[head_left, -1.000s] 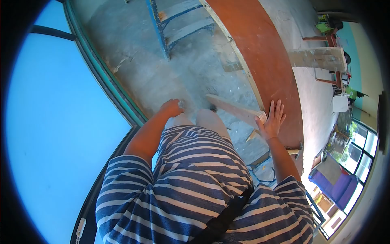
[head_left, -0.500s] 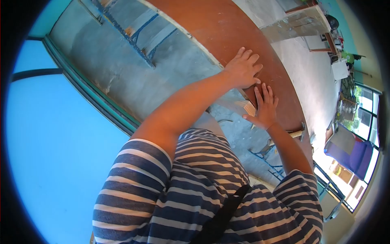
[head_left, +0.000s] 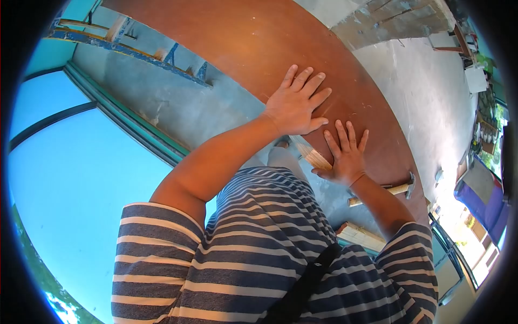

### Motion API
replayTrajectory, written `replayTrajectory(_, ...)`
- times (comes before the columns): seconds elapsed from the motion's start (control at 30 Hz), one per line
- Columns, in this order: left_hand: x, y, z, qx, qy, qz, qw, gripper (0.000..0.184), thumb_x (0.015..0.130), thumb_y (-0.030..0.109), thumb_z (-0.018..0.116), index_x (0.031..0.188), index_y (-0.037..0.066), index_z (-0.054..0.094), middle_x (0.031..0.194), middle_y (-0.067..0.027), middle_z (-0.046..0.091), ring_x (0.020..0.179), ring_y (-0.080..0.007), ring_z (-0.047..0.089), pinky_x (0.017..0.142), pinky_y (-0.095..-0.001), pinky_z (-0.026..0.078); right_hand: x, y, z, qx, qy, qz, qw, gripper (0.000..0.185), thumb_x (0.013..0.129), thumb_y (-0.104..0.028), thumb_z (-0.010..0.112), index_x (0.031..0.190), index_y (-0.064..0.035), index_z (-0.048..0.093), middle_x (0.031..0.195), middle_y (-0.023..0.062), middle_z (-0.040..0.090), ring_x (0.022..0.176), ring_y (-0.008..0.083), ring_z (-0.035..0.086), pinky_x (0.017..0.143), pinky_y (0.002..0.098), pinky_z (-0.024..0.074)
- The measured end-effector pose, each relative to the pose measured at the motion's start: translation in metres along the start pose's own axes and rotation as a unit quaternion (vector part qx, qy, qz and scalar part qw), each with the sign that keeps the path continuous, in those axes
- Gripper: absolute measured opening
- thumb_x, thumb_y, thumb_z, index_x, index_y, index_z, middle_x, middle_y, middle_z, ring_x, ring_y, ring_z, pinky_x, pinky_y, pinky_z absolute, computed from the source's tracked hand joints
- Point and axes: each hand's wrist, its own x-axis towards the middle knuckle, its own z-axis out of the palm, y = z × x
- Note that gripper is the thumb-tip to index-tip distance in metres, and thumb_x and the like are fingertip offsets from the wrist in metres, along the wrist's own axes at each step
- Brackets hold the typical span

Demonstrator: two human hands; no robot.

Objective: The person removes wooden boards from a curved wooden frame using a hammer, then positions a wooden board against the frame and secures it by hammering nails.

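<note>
Head view: left hand (head_left: 295,107) and right hand (head_left: 347,159) rest palm-down, grip released, spaced lengthwise along the brown board (head_left: 275,47).

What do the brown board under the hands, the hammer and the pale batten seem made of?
Brown board: likely wood-based sheet, perhaps plywood, with a smooth coating showing soft sheen and pale scuffs; core unclear.
Hammer: pale, probably wooden handle; grey head, likely steel from its metallic look.
Pale batten: apparently bare timber, going by its grain lines.
</note>
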Motion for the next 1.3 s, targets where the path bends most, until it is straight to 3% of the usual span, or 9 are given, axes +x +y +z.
replayTrajectory(0.07,0.0,0.0,-0.001,-0.016,-0.008,-0.006,1.0,0.068,0.091,0.058,0.055,0.143,0.013,0.052,0.155,-0.0139,0.037,0.147,-0.0354,0.024,0.122,-0.0543,0.007,0.0,0.0,-0.001,0.015,-0.003,0.004,1.0,0.114,0.06,-0.07,0.079,0.153,-0.0186,0.036,0.163,0.0172,0.017,0.152,0.0402,0.008,0.111,0.0745,-0.0042)
replayTrajectory(0.17,0.0,0.002,-0.003,-0.023,-0.005,-0.012,1.0,0.069,0.09,0.057,0.056,0.142,0.012,0.053,0.155,-0.0136,0.038,0.147,-0.0347,0.026,0.123,-0.0539,0.008,0.0,0.0,-0.003,0.006,-0.037,0.015,0.999,0.113,0.065,-0.077,0.071,0.156,-0.0235,0.03,0.166,0.0122,0.009,0.153,0.0368,0.002,0.11,0.0755,-0.0072)
replayTrajectory(0.47,-0.002,0.003,-0.001,0.01,0.049,0.014,0.999,0.067,0.086,0.057,0.062,0.136,0.012,0.058,0.15,-0.0154,0.044,0.143,-0.036,0.033,0.12,-0.0534,0.019,-0.012,0.002,-0.002,0.027,0.075,-0.019,0.997,0.103,0.072,-0.077,0.063,0.15,-0.0144,0.042,0.162,0.0145,0.023,0.152,0.0339,0.013,0.118,0.0656,-0.0028)
replayTrajectory(0.63,0.0,0.016,-0.005,0.049,0.043,0.031,0.997,0.066,0.086,0.051,0.066,0.137,0.011,0.056,0.148,-0.0168,0.046,0.139,-0.0381,0.037,0.119,-0.0529,0.021,-0.021,0.011,0.014,0.076,0.182,-0.02,0.98,0.095,0.079,-0.072,0.06,0.149,-0.0096,0.043,0.16,0.0157,0.029,0.151,0.0319,0.019,0.123,0.0534,0.0047)
replayTrajectory(0.77,0.002,0.018,0.003,0.105,0.044,0.069,0.991,0.068,0.085,0.05,0.067,0.139,0.011,0.055,0.149,-0.0189,0.044,0.141,-0.0381,0.034,0.117,-0.0546,0.023,-0.028,0.009,0.033,0.12,0.316,0.063,0.939,0.089,0.085,-0.069,0.056,0.144,-0.0033,0.047,0.157,0.0183,0.034,0.15,0.0325,0.021,0.124,0.051,0.0071)
replayTrajectory(0.83,-0.004,0.022,0.005,0.117,0.047,0.079,0.989,0.067,0.087,0.048,0.066,0.14,0.01,0.053,0.149,-0.0209,0.043,0.14,-0.0402,0.035,0.117,-0.0551,0.023,-0.029,0.005,0.041,0.132,0.367,0.115,0.914,0.085,0.086,-0.067,0.055,0.14,-0.002,0.052,0.152,0.0191,0.041,0.148,0.0325,0.027,0.123,0.0508,0.0106)
replayTrajectory(1.03,-0.003,0.005,0.014,0.172,0.03,0.145,0.974,0.065,0.091,0.043,0.061,0.141,0.003,0.048,0.147,-0.0266,0.041,0.138,-0.0415,0.036,0.115,-0.0544,0.026,-0.027,0.004,0.059,0.174,0.465,0.119,0.86,0.071,0.088,-0.059,0.056,0.127,-0.0001,0.061,0.135,0.0181,0.057,0.133,0.0325,0.045,0.118,0.0491,0.0248)
replayTrajectory(1.13,0.014,0.008,0.019,0.198,-0.02,0.104,0.975,0.063,0.092,0.041,0.057,0.139,0.001,0.049,0.143,-0.0286,0.043,0.134,-0.0429,0.04,0.112,-0.0547,0.029,-0.032,0.005,0.056,0.21,0.457,0.121,0.856,0.065,0.088,-0.055,0.057,0.122,-0.0001,0.064,0.126,0.0173,0.062,0.125,0.0323,0.051,0.113,0.0472,0.0317)
replayTrajectory(1.3,0.027,0.031,0.035,0.125,-0.044,0.218,0.967,0.065,0.093,0.046,0.051,0.141,0.002,0.047,0.144,-0.0287,0.041,0.132,-0.0442,0.042,0.11,-0.0553,0.031,-0.023,0.009,0.067,0.228,0.519,0.128,0.814,0.042,0.085,-0.039,0.06,0.103,-0.003,0.07,0.105,0.0137,0.069,0.107,0.0303,0.062,0.102,0.0446,0.0412)
